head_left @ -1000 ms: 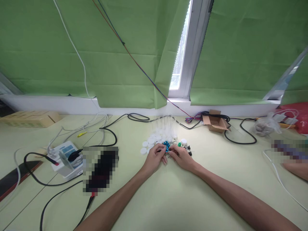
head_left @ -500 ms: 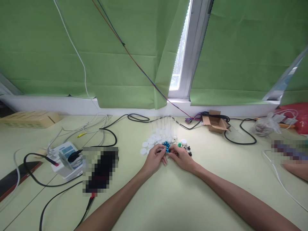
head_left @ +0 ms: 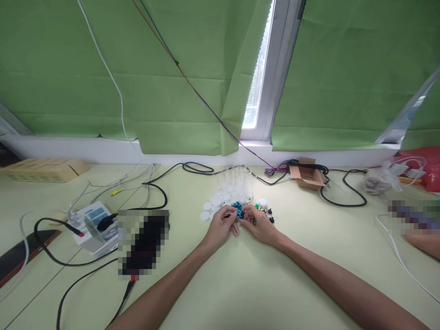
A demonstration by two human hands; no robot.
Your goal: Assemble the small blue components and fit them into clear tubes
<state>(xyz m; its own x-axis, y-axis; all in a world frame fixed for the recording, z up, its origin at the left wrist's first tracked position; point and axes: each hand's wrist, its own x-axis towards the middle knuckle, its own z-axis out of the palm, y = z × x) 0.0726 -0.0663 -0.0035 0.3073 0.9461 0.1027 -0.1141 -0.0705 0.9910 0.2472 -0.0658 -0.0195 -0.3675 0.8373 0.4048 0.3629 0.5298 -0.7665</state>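
Note:
My left hand (head_left: 222, 224) is closed, thumb and forefinger pinched at the left edge of a cluster of small shiny blue parts (head_left: 237, 207). A thin pale sliver shows by its fingertips, too small to name. Facing it, my right hand (head_left: 261, 225) has its thumb and forefinger drawn together at the right side of the blue parts; what they grip is hidden. Right behind the hands lie several white round caps (head_left: 216, 200) with clear tubes (head_left: 235, 179) beyond them. Small black parts with thin wire legs (head_left: 271, 215) and a green part (head_left: 256, 206) lie beside my right hand.
Left are a white power strip (head_left: 94, 227) with plugs, a blurred-out dark object (head_left: 146, 243) and loose cables. An open cardboard box (head_left: 308, 176), black cable and plastic bag (head_left: 378, 179) stand at the back right. Another person's forearm (head_left: 424, 243) rests at the right edge.
My right hand's fingers have shifted slightly around the blue parts, and the green part is now more covered. My left hand stays almost where it was.

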